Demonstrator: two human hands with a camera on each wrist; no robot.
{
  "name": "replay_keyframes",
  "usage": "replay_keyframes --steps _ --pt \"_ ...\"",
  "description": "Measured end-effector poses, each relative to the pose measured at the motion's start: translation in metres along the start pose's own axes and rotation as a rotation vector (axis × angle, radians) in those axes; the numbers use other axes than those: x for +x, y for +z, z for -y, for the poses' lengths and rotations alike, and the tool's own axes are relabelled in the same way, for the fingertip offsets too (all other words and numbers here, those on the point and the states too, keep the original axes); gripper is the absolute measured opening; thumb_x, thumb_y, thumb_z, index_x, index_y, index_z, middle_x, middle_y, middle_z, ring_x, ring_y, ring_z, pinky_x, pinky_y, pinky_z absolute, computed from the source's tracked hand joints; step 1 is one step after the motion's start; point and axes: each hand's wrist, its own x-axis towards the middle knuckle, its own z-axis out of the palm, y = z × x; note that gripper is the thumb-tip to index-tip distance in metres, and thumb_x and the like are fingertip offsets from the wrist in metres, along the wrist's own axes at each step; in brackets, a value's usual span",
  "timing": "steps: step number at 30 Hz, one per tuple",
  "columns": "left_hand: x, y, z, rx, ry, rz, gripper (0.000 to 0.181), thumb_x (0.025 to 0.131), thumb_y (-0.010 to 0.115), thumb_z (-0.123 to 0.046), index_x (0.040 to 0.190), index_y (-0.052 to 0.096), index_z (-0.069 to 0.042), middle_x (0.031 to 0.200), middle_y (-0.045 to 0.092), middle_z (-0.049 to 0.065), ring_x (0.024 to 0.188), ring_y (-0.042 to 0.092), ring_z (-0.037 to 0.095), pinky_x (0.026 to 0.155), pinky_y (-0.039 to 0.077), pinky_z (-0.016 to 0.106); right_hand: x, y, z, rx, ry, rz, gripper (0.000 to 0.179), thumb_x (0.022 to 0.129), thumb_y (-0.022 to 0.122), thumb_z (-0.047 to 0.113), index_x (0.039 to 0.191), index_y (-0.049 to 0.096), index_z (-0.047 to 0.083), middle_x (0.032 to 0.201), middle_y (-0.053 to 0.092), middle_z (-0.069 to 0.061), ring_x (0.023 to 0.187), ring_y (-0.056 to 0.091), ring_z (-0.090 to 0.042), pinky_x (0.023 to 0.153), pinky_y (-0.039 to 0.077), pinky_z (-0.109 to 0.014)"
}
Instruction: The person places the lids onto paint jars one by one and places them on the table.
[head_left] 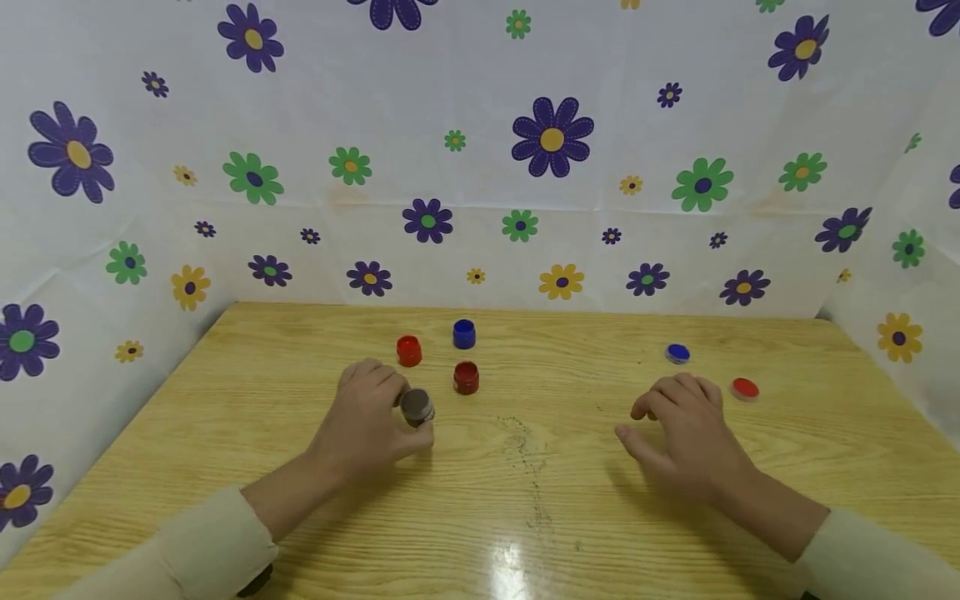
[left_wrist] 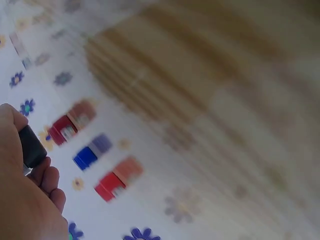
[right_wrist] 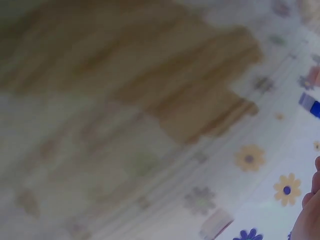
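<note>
On the left side of the table, my left hand (head_left: 363,421) grips a small paint jar with a dark top (head_left: 417,405) between thumb and fingers. In the left wrist view the same dark jar (left_wrist: 33,146) sits in the fingers. Just beyond that hand stand a bright red paint jar (head_left: 408,351), a blue paint jar (head_left: 464,333) and a dark red paint jar (head_left: 466,377), all without lids. My right hand (head_left: 686,437) hovers over the table's right side, fingers loosely bent, holding nothing. Only its fingers and edge show in the right wrist view.
A blue lid (head_left: 678,354) and a red lid (head_left: 746,389) lie beyond the right hand. Dark specks mark the middle of the wooden table (head_left: 585,517). A white flower-printed cloth (head_left: 450,92) hangs behind and at both sides.
</note>
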Motion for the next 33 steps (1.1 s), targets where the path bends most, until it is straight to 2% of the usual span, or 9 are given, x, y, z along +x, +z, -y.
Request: replay_keyframes --steps 7,14,18,21,27,33 --pt "-0.011 -0.015 0.03 0.036 -0.038 -0.075 0.027 0.064 0.08 -0.024 0.069 0.058 -0.01 0.069 0.057 0.001 0.078 0.05 0.022 0.086 0.041 0.049 -0.006 -0.009 -0.022 -0.062 0.004 -0.036 0.016 0.081 0.073 0.03 0.078 0.064 0.018 0.085 0.058 0.002 0.089 0.047 -0.022 0.088 0.03 -0.05" --pt "-0.013 -0.022 0.051 0.126 0.017 -0.117 0.027 0.063 0.076 -0.027 0.068 0.058 -0.007 0.069 0.061 0.007 0.078 0.052 0.029 0.087 0.042 0.052 -0.008 -0.019 -0.044 -0.088 0.096 -0.03 0.02 0.084 0.072 0.031 0.081 0.067 0.012 0.088 0.062 -0.003 0.091 0.048 -0.025 0.084 0.027 -0.05" --pt "-0.013 -0.023 0.06 0.157 0.028 -0.111 0.027 0.064 0.074 -0.027 0.067 0.058 -0.006 0.067 0.061 0.007 0.076 0.052 0.029 0.084 0.043 0.052 -0.006 -0.021 -0.051 -0.089 0.14 -0.017 0.024 0.087 0.069 0.034 0.082 0.067 0.01 0.087 0.061 -0.004 0.091 0.047 -0.026 0.085 0.027 -0.052" --pt "-0.013 -0.024 0.067 0.171 -0.035 -0.05 0.028 0.066 0.075 -0.028 0.067 0.057 -0.007 0.068 0.06 0.007 0.076 0.052 0.03 0.084 0.043 0.053 -0.005 -0.021 -0.053 -0.084 0.157 -0.011 0.026 0.089 0.067 0.035 0.081 0.066 0.011 0.088 0.062 -0.005 0.093 0.047 -0.027 0.086 0.026 -0.053" --pt "-0.01 -0.026 0.081 0.174 -0.247 0.171 0.032 0.073 0.073 -0.034 0.072 0.059 -0.006 0.074 0.062 0.009 0.084 0.053 0.032 0.086 0.039 0.056 -0.002 -0.021 -0.059 -0.103 0.191 0.018 0.03 0.091 0.066 0.037 0.083 0.067 0.008 0.09 0.062 -0.009 0.094 0.047 -0.031 0.086 0.026 -0.054" --pt "-0.007 -0.026 0.087 0.17 -0.325 0.263 0.037 0.074 0.073 -0.038 0.076 0.062 -0.003 0.074 0.062 0.01 0.081 0.05 0.033 0.078 0.037 0.054 0.003 -0.021 -0.069 -0.126 0.219 0.038 0.031 0.091 0.065 0.038 0.084 0.069 0.008 0.085 0.061 -0.009 0.093 0.049 -0.033 0.083 0.026 -0.055"
